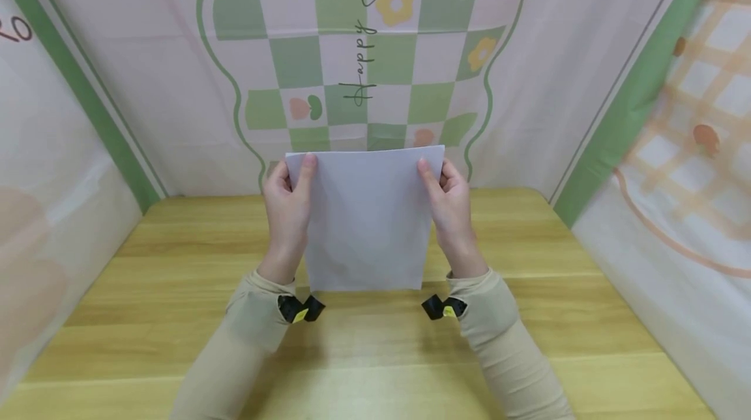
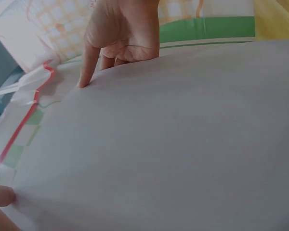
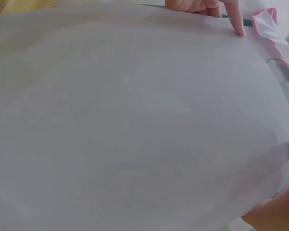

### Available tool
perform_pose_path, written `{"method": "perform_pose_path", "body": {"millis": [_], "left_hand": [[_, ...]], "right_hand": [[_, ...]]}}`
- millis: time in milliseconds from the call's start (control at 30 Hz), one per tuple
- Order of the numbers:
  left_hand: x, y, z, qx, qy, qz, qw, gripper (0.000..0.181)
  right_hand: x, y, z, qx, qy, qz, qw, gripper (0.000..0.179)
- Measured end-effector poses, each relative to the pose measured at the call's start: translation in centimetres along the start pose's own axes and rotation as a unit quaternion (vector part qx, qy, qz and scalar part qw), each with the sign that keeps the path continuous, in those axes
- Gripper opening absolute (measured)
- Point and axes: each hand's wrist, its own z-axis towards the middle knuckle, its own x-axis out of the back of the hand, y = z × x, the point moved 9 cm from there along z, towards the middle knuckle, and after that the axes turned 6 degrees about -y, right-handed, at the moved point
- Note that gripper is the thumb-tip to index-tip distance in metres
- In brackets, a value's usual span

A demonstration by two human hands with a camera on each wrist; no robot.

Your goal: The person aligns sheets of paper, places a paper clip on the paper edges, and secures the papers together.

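Observation:
A plain white sheet of paper [image 1: 368, 224] is held up over the table, its top edge away from me. My left hand [image 1: 287, 211] pinches its upper left corner, thumb on the near face and the other fingers behind. At the upper right corner my right hand [image 1: 454, 211] pinches it the same way. In the left wrist view the paper [image 2: 173, 144] fills most of the picture, with the right hand [image 2: 125, 33] at its far edge. The right wrist view shows the paper [image 3: 135, 115] close up, the left hand [image 3: 207, 7] at its top.
The wooden table [image 1: 176, 289] spreads beneath both forearms. Behind it hangs a checked green and white curtain [image 1: 393, 55]; more printed cloth [image 1: 675, 165] closes off the sides. A small black device [image 1: 300, 309] is strapped at each wrist over beige sleeves.

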Motion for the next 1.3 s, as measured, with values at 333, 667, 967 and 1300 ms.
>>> {"method": "perform_pose_path", "body": {"millis": [333, 667, 967, 1300], "left_hand": [[-0.2, -2.2, -1.0, 0.055, -0.047, 0.001, 0.9974, 0.032], [-0.2, -3.0, -1.7, 0.060, -0.054, 0.003, 0.9967, 0.032], [-0.2, -2.8, -1.8, 0.053, -0.041, 0.004, 0.9978, 0.033], [-0.4, -1.9, -1.9, 0.034, -0.030, -0.006, 0.9989, 0.030]], "right_hand": [[0.3, 1.7, -0.6, -0.028, -0.029, -0.031, 0.9987, 0.042], [0.2, 2.6, -1.2, -0.039, -0.058, -0.054, 0.9961, 0.043], [0.2, 2.0, -1.3, -0.030, -0.037, -0.051, 0.9976, 0.043], [0.1, 0.7, -1.6, 0.029, -0.017, -0.058, 0.9977, 0.039]]}}
